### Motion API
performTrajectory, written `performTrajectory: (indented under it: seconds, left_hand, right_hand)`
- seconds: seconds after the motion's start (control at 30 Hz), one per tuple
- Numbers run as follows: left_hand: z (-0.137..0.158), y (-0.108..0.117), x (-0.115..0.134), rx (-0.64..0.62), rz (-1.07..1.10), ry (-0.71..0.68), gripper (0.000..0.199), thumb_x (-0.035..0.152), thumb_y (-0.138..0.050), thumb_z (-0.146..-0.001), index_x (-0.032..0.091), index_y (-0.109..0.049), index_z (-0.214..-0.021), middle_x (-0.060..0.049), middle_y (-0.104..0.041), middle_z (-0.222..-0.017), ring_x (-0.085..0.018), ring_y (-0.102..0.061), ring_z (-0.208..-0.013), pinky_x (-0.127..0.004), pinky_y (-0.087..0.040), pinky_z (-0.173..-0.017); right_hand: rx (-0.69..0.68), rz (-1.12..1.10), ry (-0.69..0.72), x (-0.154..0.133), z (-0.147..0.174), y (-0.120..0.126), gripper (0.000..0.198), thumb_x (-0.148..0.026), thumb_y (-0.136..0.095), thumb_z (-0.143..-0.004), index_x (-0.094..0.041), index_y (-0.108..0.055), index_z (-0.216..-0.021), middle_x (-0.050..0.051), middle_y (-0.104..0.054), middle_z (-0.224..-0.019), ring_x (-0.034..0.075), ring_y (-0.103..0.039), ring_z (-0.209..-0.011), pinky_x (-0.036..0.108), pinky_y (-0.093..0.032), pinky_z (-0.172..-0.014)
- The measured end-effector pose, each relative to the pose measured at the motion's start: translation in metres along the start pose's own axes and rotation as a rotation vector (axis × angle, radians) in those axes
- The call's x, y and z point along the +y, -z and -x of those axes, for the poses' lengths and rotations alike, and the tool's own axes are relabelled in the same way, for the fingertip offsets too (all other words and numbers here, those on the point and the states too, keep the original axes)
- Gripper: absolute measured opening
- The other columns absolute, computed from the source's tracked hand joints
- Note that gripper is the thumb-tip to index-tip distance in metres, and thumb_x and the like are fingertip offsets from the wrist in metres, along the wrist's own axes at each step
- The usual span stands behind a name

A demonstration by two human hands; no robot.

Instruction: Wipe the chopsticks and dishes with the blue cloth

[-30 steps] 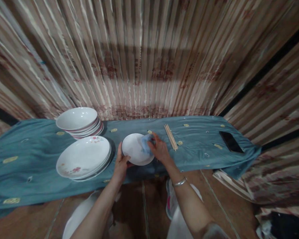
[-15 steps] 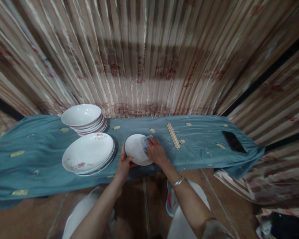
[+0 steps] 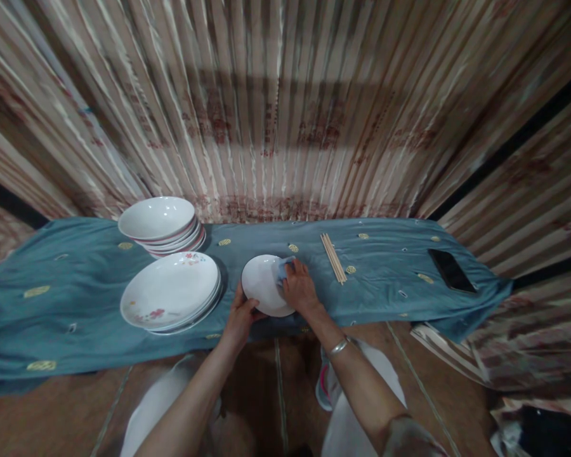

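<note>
Silver bangle (image 3: 339, 346) on right forearm (image 3: 359, 387); greyish sleeve (image 3: 409, 438); white legwear (image 3: 378, 368); pink-patched shoe (image 3: 323, 384).

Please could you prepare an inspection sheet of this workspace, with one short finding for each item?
Surface: a wrinkled teal cloth with yellow motifs, draped over the front edge.
Things in use: a white dish and a blue cloth pressed on its right side.
Clutter: a stack of flowered plates left of the dish, a stack of bowls behind it; thin pale sticks and what looks like a dark phone to the right.
Hands: left hand grips the dish's near-left rim; right hand holds the blue cloth.
Cables: nothing seen.
Surroundings: patterned curtain behind, dark bars at both sides, brown floor below.
</note>
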State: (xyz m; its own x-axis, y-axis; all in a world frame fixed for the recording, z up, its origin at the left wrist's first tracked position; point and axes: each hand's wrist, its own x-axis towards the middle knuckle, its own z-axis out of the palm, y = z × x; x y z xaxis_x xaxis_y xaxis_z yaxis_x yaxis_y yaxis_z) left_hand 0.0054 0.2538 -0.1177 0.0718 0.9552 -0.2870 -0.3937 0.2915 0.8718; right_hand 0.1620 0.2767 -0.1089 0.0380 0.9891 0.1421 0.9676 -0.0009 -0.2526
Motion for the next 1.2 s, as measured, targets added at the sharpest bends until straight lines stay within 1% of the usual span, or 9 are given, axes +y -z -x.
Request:
performTrajectory:
  seconds: [0.1,0.23,0.37,0.63,0.77,0.87,0.97,1.1,1.2]
  left_hand:
    - [0.001,-0.001,0.0,-0.003,-0.015,-0.004,0.077,0.016,-0.062,-0.057,0.027,-0.047,-0.131,-0.007,-0.051,-0.13,-0.021,-0.058,-0.093,-0.035,-0.058,-0.065]
    - [0.002,-0.002,0.0,-0.016,-0.018,0.004,0.08,0.017,-0.062,-0.056,0.027,-0.044,-0.134,-0.006,-0.051,-0.13,-0.023,-0.057,-0.098,-0.035,-0.058,-0.066]
    - [0.002,-0.002,0.001,-0.018,-0.019,-0.001,0.081,0.018,-0.063,-0.056,0.028,-0.045,-0.134,-0.006,-0.046,-0.137,-0.024,-0.055,-0.101,-0.035,-0.058,-0.065]
    - [0.003,-0.002,0.001,-0.035,-0.006,0.01,0.082,0.015,-0.062,-0.06,0.029,-0.04,-0.137,-0.006,-0.047,-0.138,-0.023,-0.056,-0.1,-0.034,-0.058,-0.066]
    - [0.002,-0.001,0.0,-0.065,0.01,0.016,0.083,0.015,-0.062,-0.061,0.03,-0.037,-0.139,-0.007,-0.049,-0.135,-0.022,-0.058,-0.098,-0.034,-0.058,-0.067]
    - [0.002,-0.001,0.0,-0.087,0.025,0.019,0.084,0.014,-0.062,-0.062,0.03,-0.035,-0.14,-0.006,-0.049,-0.135,-0.022,-0.058,-0.099,-0.034,-0.058,-0.069]
    - [0.004,-0.002,0.001,-0.097,0.042,0.021,0.083,0.013,-0.062,-0.061,0.031,-0.037,-0.138,-0.006,-0.051,-0.133,-0.022,-0.059,-0.099,-0.034,-0.058,-0.069]
    - [0.006,-0.003,0.004,-0.102,0.054,0.022,0.081,0.012,-0.061,-0.06,0.029,-0.04,-0.136,-0.006,-0.053,-0.131,-0.024,-0.058,-0.102,-0.033,-0.057,-0.067]
    - [0.006,-0.004,0.003,-0.094,0.042,0.023,0.081,0.012,-0.06,-0.06,0.028,-0.038,-0.137,-0.008,-0.054,-0.128,-0.024,-0.058,-0.101,-0.032,-0.057,-0.064]
  right_hand:
    - [-0.009,-0.016,0.002,0.002,-0.003,0.0,0.039,-0.018,-0.046,-0.084,-0.006,-0.053,-0.12,0.022,-0.045,-0.131,0.029,-0.045,-0.116,0.039,-0.036,-0.099]
    - [0.024,-0.06,0.033,0.003,-0.007,-0.006,0.041,-0.019,-0.046,-0.084,-0.007,-0.051,-0.124,0.021,-0.044,-0.134,0.028,-0.042,-0.12,0.04,-0.035,-0.101]
    - [0.055,-0.131,0.073,0.003,-0.014,-0.015,0.044,-0.017,-0.045,-0.084,-0.006,-0.049,-0.126,0.021,-0.042,-0.136,0.028,-0.041,-0.123,0.041,-0.034,-0.103]
    - [0.13,-0.416,0.197,0.002,-0.028,-0.031,0.046,-0.017,-0.051,-0.08,-0.009,-0.051,-0.125,0.018,-0.042,-0.135,0.025,-0.046,-0.119,0.039,-0.033,-0.107]
    - [0.099,-0.587,0.248,-0.004,-0.031,-0.034,0.048,-0.018,-0.054,-0.078,-0.015,-0.052,-0.126,0.014,-0.043,-0.132,0.023,-0.049,-0.115,0.038,-0.038,-0.102]
    - [0.061,-0.703,0.24,-0.011,-0.032,-0.036,0.049,-0.018,-0.055,-0.077,-0.018,-0.052,-0.126,0.012,-0.043,-0.133,0.022,-0.051,-0.111,0.038,-0.042,-0.098]
    - [0.012,-0.781,0.248,-0.018,-0.031,-0.036,0.049,-0.018,-0.055,-0.078,-0.018,-0.052,-0.127,0.012,-0.041,-0.134,0.022,-0.049,-0.116,0.038,-0.042,-0.098]
    - [-0.023,-0.884,0.313,-0.024,-0.026,-0.034,0.048,-0.015,-0.055,-0.078,-0.02,-0.054,-0.125,0.01,-0.043,-0.134,0.021,-0.041,-0.126,0.035,-0.04,-0.101]
    - [-0.074,-0.965,0.364,-0.025,-0.021,-0.031,0.045,-0.016,-0.056,-0.079,-0.021,-0.056,-0.123,0.009,-0.045,-0.133,0.019,-0.043,-0.125,0.033,-0.041,-0.1]
